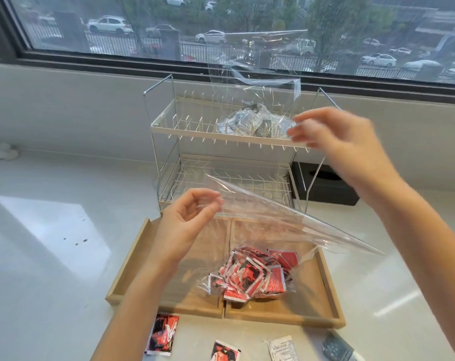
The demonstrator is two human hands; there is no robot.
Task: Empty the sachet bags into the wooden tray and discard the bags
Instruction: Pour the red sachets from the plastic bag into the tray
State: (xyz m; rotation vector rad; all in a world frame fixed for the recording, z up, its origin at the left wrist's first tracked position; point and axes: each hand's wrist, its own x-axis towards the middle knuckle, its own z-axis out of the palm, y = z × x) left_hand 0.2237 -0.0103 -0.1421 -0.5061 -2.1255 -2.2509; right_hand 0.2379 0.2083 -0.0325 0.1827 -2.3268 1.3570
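Wooden tray [132,259] — at 6 o'clock on the white counter [51,230], divided into compartments. Clear bag [273,227] of red sachets [249,278] lies over the tray's right compartments, sachets bunched at its lower end. Left hand [187,225]: fingers curled, pinching the bag's upper edge at centre. Right hand [335,142] — at 2 o'clock, blurred, fingertips on a second clear bag [257,82] of pale sachets [252,123] resting on the wire rack's [163,126] upper shelf; whether it grips cannot be told. Loose sachets [163,334] on the counter at 6 o'clock, below the tray. Black box [328,186] right of the rack
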